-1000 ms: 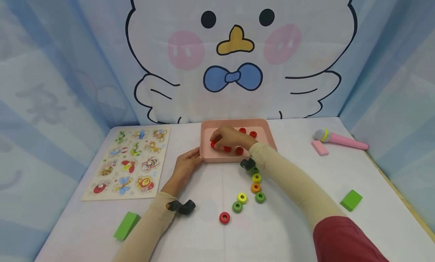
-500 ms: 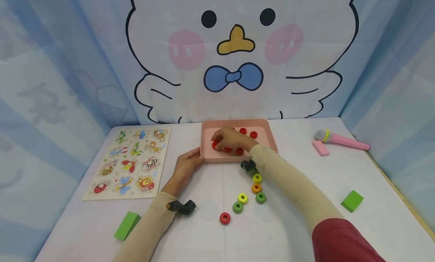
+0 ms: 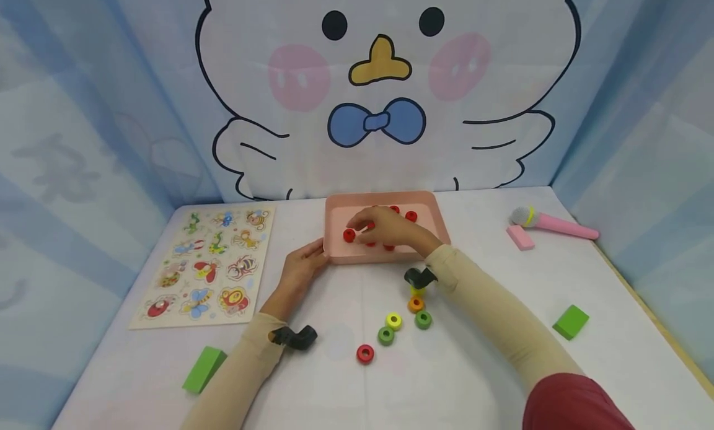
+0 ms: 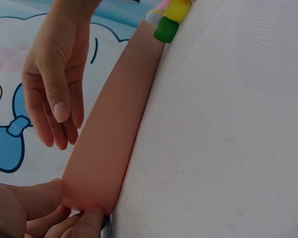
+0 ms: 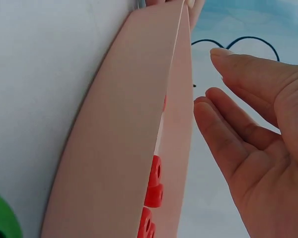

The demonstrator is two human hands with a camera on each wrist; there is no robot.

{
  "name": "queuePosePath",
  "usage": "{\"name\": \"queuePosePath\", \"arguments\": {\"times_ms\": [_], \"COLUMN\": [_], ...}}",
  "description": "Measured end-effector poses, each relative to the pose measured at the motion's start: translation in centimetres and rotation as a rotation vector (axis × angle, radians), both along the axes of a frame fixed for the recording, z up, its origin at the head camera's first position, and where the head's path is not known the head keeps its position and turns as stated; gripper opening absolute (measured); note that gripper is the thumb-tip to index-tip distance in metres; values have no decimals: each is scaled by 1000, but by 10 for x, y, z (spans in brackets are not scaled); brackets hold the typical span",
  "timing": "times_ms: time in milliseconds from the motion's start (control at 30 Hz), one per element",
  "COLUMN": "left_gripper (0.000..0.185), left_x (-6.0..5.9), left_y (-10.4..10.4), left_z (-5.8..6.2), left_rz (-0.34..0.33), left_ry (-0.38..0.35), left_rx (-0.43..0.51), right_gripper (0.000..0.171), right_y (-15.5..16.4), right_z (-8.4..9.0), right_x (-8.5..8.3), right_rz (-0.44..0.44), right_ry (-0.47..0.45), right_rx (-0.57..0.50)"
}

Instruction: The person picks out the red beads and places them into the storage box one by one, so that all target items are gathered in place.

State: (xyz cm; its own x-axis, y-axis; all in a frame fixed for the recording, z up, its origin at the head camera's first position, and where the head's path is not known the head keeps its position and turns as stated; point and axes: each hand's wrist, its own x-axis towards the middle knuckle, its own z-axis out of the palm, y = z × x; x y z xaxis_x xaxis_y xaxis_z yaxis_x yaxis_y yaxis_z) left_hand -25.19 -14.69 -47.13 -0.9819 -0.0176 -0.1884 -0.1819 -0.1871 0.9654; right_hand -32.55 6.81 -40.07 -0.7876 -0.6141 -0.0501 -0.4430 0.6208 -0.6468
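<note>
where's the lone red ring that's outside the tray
In the head view, the red ring lies on the table, nearest the camera, just left of a green ring.

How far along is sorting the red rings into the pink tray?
Several red rings already lie in the pink tray. The right hand hovers open above them, holding nothing, while the left hand steadies the tray's corner. One red ring remains on the table near green, yellow and orange ones.

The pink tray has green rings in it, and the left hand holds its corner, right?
Not quite. The rings in the pink tray are red, not green; the green ones lie on the table outside it. The head view shows this. The left hand does hold the tray's corner.
</note>
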Motion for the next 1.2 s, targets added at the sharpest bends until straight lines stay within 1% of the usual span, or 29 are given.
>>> {"name": "queuePosePath", "arguments": {"times_ms": [167, 300, 400, 600, 700, 800, 900, 1067, 1200], "left_gripper": [47, 48, 47, 47, 47, 47, 47, 47, 47], "left_x": [0, 0, 0, 1, 0, 0, -2, -2, -2], "left_y": [0, 0, 0, -2, -2, -1, 0, 1, 1], "left_z": [-2, -2, -1, -1, 0, 0, -1, -2, -1], "left_rz": [-3, 2, 2, -3, -7, -2, 3, 11, 15], "left_ry": [2, 2, 6, -7, -13, -18, -18, -12, -11], "left_rx": [4, 9, 2, -39, -48, -44, -34, -29, -33], "right_gripper": [38, 37, 37, 36, 35, 34, 34, 33, 28], "right_y": [10, 16, 19, 24, 23, 22, 21, 18, 16], "right_z": [-4, -7, -8, -16, -20, -21, -22, -28, -32], "right_x": [20, 41, 59, 97, 111, 121, 128, 137, 140], "right_rz": [43, 100, 172, 332, 395, 436, 461, 507, 536], "right_ry": [43, 29, -26, -149, -194, -233, -252, -252, -233], "right_rx": [-19, -60, -85, -92, -100, -116, -106, -64, -34]}}
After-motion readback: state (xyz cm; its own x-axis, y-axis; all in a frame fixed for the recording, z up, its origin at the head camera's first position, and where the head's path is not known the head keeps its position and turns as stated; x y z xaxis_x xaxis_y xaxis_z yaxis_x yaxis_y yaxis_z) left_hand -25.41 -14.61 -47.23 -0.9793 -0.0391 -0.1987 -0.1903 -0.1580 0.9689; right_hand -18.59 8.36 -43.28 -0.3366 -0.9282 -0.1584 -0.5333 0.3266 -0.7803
